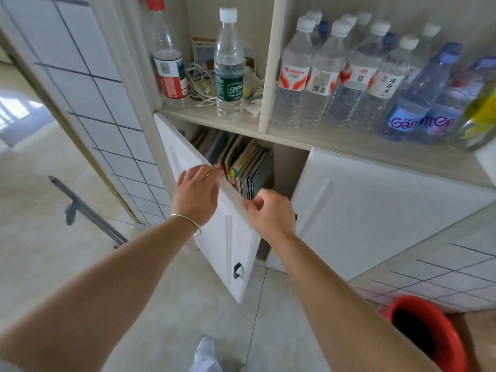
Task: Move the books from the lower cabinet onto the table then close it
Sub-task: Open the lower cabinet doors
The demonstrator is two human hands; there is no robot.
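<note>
White cabinet door (214,237) ajar over tiled floor (161,304)

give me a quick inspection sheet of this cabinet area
surface: table not in view; tiled floor below
job's things: books upright in lower cabinet; left door part open, right door closed
clutter: bottles on upper shelf; red bucket at lower right
grippers: left hand on door's top edge, fingers straight; right hand curled at door's edge, grip unclear
cables: white cords tangled on shelf
surroundings: tiled wall, metal bar leaning at left
</note>
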